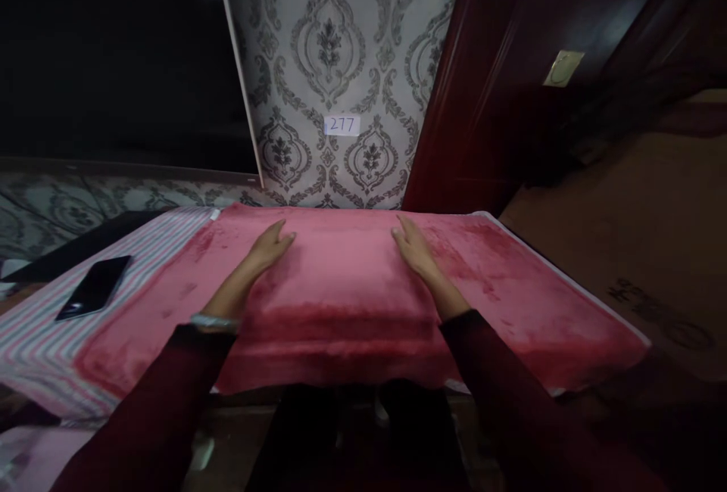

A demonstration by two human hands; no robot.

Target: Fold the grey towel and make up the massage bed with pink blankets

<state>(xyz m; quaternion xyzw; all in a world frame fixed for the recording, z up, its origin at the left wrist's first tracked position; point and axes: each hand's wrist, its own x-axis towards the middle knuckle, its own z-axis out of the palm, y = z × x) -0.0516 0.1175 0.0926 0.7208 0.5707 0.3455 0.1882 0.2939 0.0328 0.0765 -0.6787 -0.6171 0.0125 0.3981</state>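
A pink plush cloth (482, 265) covers the table top and hangs over its front edge. In its middle a flat, roughly rectangular raised pink piece (344, 265) of like fabric stands out; whether it is separate or part of the cloth I cannot tell. My left hand (269, 247) is at the left side of this piece, fingers stretched forward and thumb apart. On the opposite side my right hand (413, 246) mirrors it, likewise open. Neither hand grips anything. Whether the palms touch the fabric is unclear.
A black phone (95, 288) lies on a striped cloth (164, 238) at the left. Behind stand a large dark screen (113, 60) and a patterned wall with a paper label (341, 125) reading 277. A cardboard box (636, 235) is at the right, near a dark red door (488, 60).
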